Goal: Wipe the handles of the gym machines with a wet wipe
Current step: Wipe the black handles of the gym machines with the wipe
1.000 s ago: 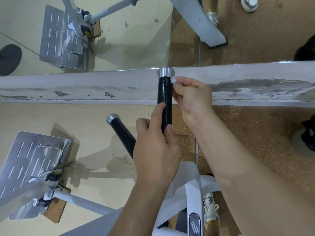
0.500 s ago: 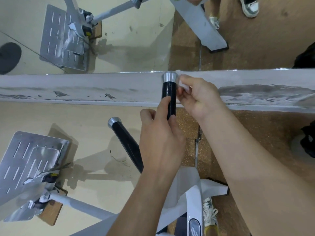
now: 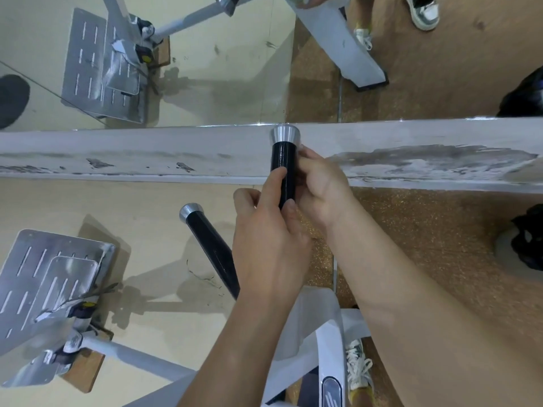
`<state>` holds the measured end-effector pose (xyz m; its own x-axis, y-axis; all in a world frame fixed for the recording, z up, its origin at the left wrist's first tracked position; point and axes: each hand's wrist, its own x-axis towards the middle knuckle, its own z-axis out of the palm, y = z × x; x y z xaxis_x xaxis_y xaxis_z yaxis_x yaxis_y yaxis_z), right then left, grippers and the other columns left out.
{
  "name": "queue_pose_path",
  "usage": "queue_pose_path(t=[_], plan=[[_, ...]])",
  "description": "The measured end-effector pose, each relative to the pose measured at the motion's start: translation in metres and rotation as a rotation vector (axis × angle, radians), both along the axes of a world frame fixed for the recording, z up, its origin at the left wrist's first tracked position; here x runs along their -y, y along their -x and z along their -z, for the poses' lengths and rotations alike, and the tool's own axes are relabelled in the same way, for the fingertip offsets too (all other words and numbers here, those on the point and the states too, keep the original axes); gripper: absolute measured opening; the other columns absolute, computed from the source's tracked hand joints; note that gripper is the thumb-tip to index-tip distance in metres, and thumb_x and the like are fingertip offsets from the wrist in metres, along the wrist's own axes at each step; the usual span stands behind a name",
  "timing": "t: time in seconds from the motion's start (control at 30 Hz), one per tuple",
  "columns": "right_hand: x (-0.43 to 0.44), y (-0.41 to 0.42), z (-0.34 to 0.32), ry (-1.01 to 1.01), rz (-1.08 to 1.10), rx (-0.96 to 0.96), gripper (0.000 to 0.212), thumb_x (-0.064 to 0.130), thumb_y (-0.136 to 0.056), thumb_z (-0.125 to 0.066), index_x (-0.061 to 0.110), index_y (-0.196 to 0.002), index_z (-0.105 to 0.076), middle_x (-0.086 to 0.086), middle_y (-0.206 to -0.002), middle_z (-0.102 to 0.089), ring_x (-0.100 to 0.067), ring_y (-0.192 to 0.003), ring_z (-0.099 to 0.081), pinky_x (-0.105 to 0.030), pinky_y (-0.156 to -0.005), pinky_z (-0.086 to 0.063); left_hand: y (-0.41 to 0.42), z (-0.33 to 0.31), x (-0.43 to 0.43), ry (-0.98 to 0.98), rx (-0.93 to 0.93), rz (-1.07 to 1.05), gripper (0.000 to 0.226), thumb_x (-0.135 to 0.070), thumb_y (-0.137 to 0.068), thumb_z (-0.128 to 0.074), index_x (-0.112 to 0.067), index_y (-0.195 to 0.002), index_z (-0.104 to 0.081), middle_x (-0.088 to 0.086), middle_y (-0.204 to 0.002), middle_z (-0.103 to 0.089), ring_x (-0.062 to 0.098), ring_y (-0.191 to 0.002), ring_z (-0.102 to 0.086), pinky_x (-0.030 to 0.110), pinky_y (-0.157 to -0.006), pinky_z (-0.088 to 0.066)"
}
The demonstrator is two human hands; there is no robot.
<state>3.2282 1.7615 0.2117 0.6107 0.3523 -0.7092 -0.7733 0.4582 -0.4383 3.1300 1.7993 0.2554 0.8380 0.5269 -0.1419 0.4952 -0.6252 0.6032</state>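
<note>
Hands meet on one black handle (image 3: 283, 168), which rises upright in the middle of the view and ends in a silver cap (image 3: 285, 134). The left grip (image 3: 269, 230) is wrapped around the lower part of the handle, its fingers closed on the bar, one fingertip lying up the left side and the thumb (image 3: 291, 208) pressed against the front. The right grip (image 3: 318, 189) is just beside it on the right, higher up, its fingers curled in against the handle's right side just under the cap. A wipe cannot be made out with certainty; only a small pale sliver (image 3: 302, 146) shows at the top of the right fingers, too small to tell what it is. A second black handle (image 3: 213, 248) with its own silver cap slants away down and to the left of the left grip, untouched. Behind both grips a worn white ledge (image 3: 147, 154) runs across the view, with a mirror (image 3: 205, 69) above it. Far to the lower left of the grips sits a slotted metal plate (image 3: 50, 274) on a grey arm. Below the forearms a white machine frame (image 3: 329, 348) shows, and a laced shoe (image 3: 358, 368) stands on the speckled brown floor (image 3: 440, 230).
</note>
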Motion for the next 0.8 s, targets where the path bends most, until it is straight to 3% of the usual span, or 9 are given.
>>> queue_pose_path(t=[0.1, 0.17, 0.27, 0.37, 0.47, 0.57, 0.67, 0.73, 0.8], plan=[[0.012, 0.005, -0.003, 0.105, 0.094, 0.098, 0.016, -0.006, -0.087, -0.058, 0.007, -0.086, -0.069, -0.014, -0.079, -0.070, -0.021, -0.070, -0.065, -0.030, -0.066, -0.059, 0.001, 0.001, 0.000, -0.003, 0.010, 0.012, 0.045, -0.022, -0.095, -0.045, -0.038, -0.137, -0.040, -0.005, -0.098, -0.035, 0.002, -0.069, -0.048, 0.004, -0.057, -0.033], [0.014, 0.003, -0.008, 0.198, 0.142, 0.164, 0.020, -0.007, -0.083, -0.063, 0.012, -0.081, -0.065, -0.015, -0.085, -0.070, -0.019, -0.073, -0.065, -0.031, -0.073, -0.059, 0.001, 0.002, -0.001, -0.005, 0.031, 0.011, 0.045, -0.021, -0.095, -0.046, -0.037, -0.136, -0.041, -0.006, -0.097, -0.035, 0.002, -0.069, -0.048, 0.004, -0.058, -0.035], [0.004, -0.013, -0.005, 0.269, 0.130, 0.179, 0.020, -0.008, -0.086, -0.060, 0.010, -0.092, -0.065, -0.013, -0.092, -0.067, -0.018, -0.076, -0.066, -0.029, -0.073, -0.059, 0.001, 0.002, 0.000, -0.016, 0.042, 0.015, 0.045, -0.021, -0.095, -0.047, -0.037, -0.136, -0.041, -0.006, -0.097, -0.035, 0.002, -0.069, -0.047, 0.005, -0.057, -0.036], [0.001, -0.020, -0.008, 0.264, -0.017, 0.162, 0.026, -0.008, -0.089, -0.054, 0.002, -0.111, -0.065, -0.013, -0.093, -0.068, -0.019, -0.073, -0.064, -0.030, -0.073, -0.059, 0.000, 0.002, 0.001, -0.017, 0.036, 0.014, 0.045, -0.021, -0.095, -0.047, -0.036, -0.137, -0.041, -0.005, -0.098, -0.036, 0.004, -0.070, -0.048, 0.009, -0.055, -0.033], [0.012, -0.006, -0.009, 0.315, 0.016, 0.211, 0.013, -0.005, -0.087, -0.061, 0.005, -0.094, -0.066, -0.009, -0.090, -0.068, -0.015, -0.070, -0.068, -0.030, -0.074, -0.059, 0.001, 0.002, 0.000, -0.014, 0.036, 0.015, 0.044, -0.021, -0.095, -0.047, -0.036, -0.137, -0.041, -0.005, -0.098, -0.036, 0.005, -0.070, -0.049, 0.008, -0.057, -0.034], [0.015, -0.005, -0.013, 0.398, 0.151, 0.298, 0.018, -0.003, -0.085, -0.065, 0.014, -0.082, -0.064, -0.002, -0.085, -0.066, -0.014, -0.076, -0.069, -0.026, -0.072, -0.059, 0.000, 0.001, 0.000, -0.014, 0.046, 0.013, 0.044, -0.021, -0.095, -0.047, -0.036, -0.136, -0.041, -0.006, -0.098, -0.035, 0.005, -0.070, -0.049, 0.018, -0.054, -0.034], [0.008, -0.007, -0.014, 0.494, -0.032, 0.333, 0.019, 0.001, -0.087, -0.063, 0.017, -0.079, -0.067, -0.006, -0.081, -0.070, -0.019, -0.076, -0.070, -0.030, -0.071, -0.060, 0.000, 0.000, 0.000, -0.005, 0.035, 0.005, 0.045, -0.021, -0.095, -0.047, -0.036, -0.137, -0.041, -0.006, -0.098, -0.035, 0.005, -0.069, -0.049, 0.016, -0.054, -0.033], [0.009, 0.002, -0.011, 0.516, -0.152, 0.360, 0.009, 0.004, -0.087, -0.063, 0.008, -0.085, -0.072, -0.009, -0.079, -0.072, -0.018, -0.071, -0.071, -0.031, -0.070, -0.060, 0.000, -0.002, 0.000, 0.013, 0.048, 0.000, 0.045, -0.021, -0.095, -0.047, -0.037, -0.136, -0.041, -0.007, -0.098, -0.035, 0.005, -0.070, -0.050, 0.018, -0.056, -0.035], [0.018, 0.011, -0.006, 0.492, -0.098, 0.349, 0.014, 0.001, -0.086, -0.064, 0.000, -0.100, -0.069, -0.007, -0.080, -0.071, -0.012, -0.066, -0.070, -0.026, -0.068, -0.058, 0.000, -0.002, 0.000, 0.025, 0.065, 0.004, 0.045, -0.021, -0.094, -0.048, -0.037, -0.136, -0.042, -0.007, -0.098, -0.036, 0.007, -0.071, -0.051, 0.019, -0.059, -0.038]])
